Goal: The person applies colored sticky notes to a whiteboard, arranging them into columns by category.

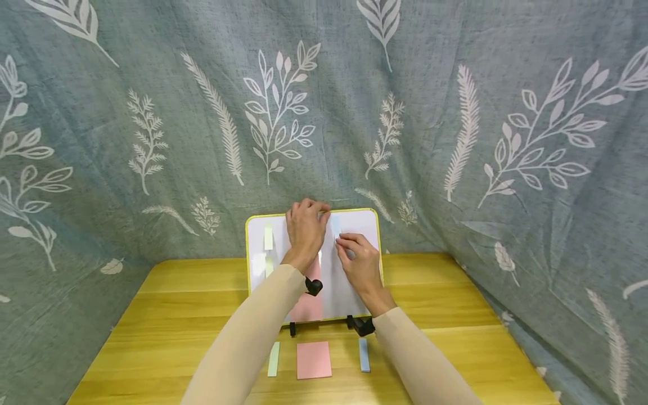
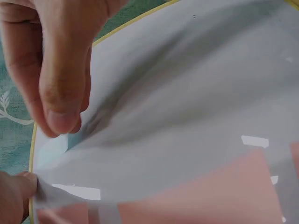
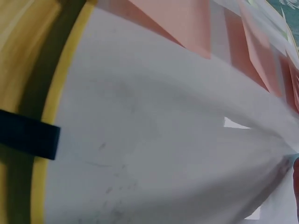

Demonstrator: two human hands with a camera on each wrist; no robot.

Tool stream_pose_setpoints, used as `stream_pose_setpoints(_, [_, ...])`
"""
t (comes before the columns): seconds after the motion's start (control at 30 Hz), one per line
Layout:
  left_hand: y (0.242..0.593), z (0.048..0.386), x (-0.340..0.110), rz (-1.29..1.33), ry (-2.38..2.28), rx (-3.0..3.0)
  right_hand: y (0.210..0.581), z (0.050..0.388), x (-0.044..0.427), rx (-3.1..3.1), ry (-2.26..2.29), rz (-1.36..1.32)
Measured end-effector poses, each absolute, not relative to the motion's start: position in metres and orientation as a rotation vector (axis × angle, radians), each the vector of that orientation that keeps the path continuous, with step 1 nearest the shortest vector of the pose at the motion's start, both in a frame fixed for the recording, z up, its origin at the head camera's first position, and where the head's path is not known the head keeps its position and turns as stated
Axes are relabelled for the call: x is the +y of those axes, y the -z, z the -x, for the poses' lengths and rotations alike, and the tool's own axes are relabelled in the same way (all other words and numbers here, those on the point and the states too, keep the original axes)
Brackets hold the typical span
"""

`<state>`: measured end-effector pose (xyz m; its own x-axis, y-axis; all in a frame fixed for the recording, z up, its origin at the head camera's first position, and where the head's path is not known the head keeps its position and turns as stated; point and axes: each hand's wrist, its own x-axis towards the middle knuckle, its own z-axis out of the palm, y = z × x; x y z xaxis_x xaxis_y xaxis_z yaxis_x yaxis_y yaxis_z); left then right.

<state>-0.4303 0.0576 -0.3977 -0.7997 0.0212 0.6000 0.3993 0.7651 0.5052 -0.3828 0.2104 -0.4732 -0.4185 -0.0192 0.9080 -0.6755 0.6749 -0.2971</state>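
Observation:
A yellow-edged whiteboard [image 1: 349,281] leans upright on the table. My left hand [image 1: 306,228] grips its top edge, beside the upper end of a pale blue sticky strip [image 1: 336,224]. In the left wrist view, a bit of the left hand [image 2: 17,196] shows at that edge. My right hand [image 1: 361,261] pinches the strip's lower end between thumb and fingertips. The left wrist view shows the right hand [image 2: 63,70] close up, with the blue strip [image 2: 53,149] under its fingertips. Only a fingertip [image 3: 296,179] appears in the right wrist view.
Pale green strips [image 1: 268,238] and pink notes [image 1: 306,308] hang on the board. In front lie a green strip pad [image 1: 274,359], a pink square pad [image 1: 314,360] and a blue strip pad [image 1: 364,355]. Black stand feet [image 1: 292,329] support the board. A patterned curtain [image 1: 324,124] hangs behind.

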Motion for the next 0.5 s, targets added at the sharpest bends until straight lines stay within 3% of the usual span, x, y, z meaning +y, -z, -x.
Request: stream_pose_setpoints(0.5, [0.414,0.366,0.022,0.69,0.828,-2.16,0.485,0.348,0.234,-2.017,-0.81,-0.61])
